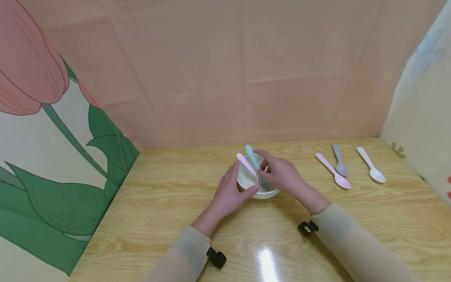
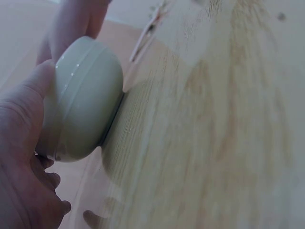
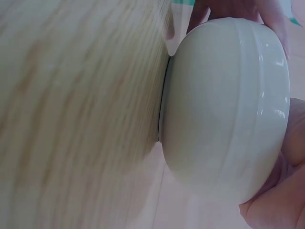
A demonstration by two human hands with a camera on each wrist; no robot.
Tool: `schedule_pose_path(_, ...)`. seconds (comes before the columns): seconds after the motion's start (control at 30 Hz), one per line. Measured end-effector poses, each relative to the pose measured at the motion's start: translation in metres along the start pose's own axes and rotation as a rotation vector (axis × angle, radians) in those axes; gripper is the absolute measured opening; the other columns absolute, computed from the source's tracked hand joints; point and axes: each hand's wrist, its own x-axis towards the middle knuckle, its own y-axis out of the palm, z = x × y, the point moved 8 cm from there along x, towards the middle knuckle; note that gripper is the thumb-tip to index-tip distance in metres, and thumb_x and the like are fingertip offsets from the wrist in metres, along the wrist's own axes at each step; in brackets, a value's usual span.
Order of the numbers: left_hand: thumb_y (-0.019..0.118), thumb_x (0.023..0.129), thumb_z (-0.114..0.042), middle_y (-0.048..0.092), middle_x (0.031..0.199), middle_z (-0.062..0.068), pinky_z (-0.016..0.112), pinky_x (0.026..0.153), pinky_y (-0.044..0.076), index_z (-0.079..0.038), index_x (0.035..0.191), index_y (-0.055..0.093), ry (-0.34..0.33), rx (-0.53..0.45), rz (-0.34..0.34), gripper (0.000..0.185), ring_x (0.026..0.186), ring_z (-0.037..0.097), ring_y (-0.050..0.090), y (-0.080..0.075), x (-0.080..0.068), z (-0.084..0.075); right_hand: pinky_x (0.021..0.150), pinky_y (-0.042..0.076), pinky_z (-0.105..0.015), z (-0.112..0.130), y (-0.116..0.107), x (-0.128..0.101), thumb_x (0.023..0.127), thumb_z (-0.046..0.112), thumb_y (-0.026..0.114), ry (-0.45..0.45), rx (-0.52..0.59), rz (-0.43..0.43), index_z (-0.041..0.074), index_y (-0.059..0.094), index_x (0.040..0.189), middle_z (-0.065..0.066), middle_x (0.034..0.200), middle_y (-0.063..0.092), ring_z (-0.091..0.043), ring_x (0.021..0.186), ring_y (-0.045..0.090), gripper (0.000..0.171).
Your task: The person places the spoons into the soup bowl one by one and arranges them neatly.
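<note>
Left hand grips bowl; right hand pinches blue spoon, handle up-left.

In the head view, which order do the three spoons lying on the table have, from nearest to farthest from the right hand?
1. Pink spoon, right of the right hand.
2. Grey spoon, beside the pink one, a little further back.
3. White spoon, nearest the table's right edge.

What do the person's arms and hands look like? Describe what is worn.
Both hands, left hand and right hand, are bare. Each arm wears a loose, pale beige long sleeve, and a small black clip-like device shows at each wrist, the right one marked with yellow.
</note>
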Motion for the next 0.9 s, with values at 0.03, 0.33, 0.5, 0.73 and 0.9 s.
schedule_pose_path(0.03,0.076,0.1,-0.063,0.025,0.181,0.004,0.063,0.122,0.037,-0.02,0.179,0.01,0.001,0.001,-0.001,0.112,0.158,0.039,0.034,0.0,0.0,-0.0001,0.067,0.054,-0.036,0.0001,0.0004,0.0,0.101,0.011,0.08,0.002,-0.007,0.003,0.013,0.049,0.165,-0.001,0.1,0.074,-0.015,0.077,0.066,0.071)
schedule_pose_path(0.33,0.073,0.099,-0.07,0.024,0.182,0.002,0.064,0.121,0.038,-0.023,0.18,0.009,0.006,-0.002,-0.005,0.113,0.158,0.039,0.034,-0.0001,-0.0011,-0.0005,0.065,0.052,-0.035,0.001,0.0037,0.0014,0.101,0.011,0.081,-0.016,-0.041,0.002,0.012,0.051,0.163,0.0,0.098,0.075,-0.013,0.073,0.064,0.069)
schedule_pose_path(0.5,0.072,0.098,-0.071,0.023,0.182,0.002,0.063,0.122,0.037,-0.024,0.18,0.009,0.004,-0.001,-0.004,0.113,0.159,0.038,0.033,-0.0006,-0.0011,-0.0007,0.065,0.053,-0.036,0.0007,0.0066,0.004,0.1,0.012,0.082,-0.015,-0.066,0.013,0.012,0.052,0.163,0.0,0.098,0.076,-0.013,0.073,0.065,0.07)
schedule_pose_path(0.73,0.073,0.098,-0.071,0.023,0.182,0.003,0.063,0.122,0.038,-0.02,0.179,0.011,-0.002,-0.002,-0.008,0.115,0.158,0.039,0.033,-0.0011,-0.001,-0.001,0.064,0.052,-0.035,0.0025,0.0081,0.0049,0.1,0.014,0.082,-0.008,-0.095,0.027,0.01,0.052,0.163,-0.001,0.1,0.077,-0.013,0.073,0.065,0.07)
schedule_pose_path(0.9,0.073,0.098,-0.071,0.024,0.182,0.003,0.062,0.121,0.039,-0.018,0.179,0.012,0.001,0.003,-0.01,0.115,0.158,0.038,0.034,-0.0008,-0.0002,0.0,0.062,0.051,-0.035,0.0041,0.0084,0.0051,0.101,0.015,0.081,-0.01,-0.106,0.031,0.009,0.052,0.162,-0.002,0.1,0.077,-0.013,0.072,0.065,0.068)
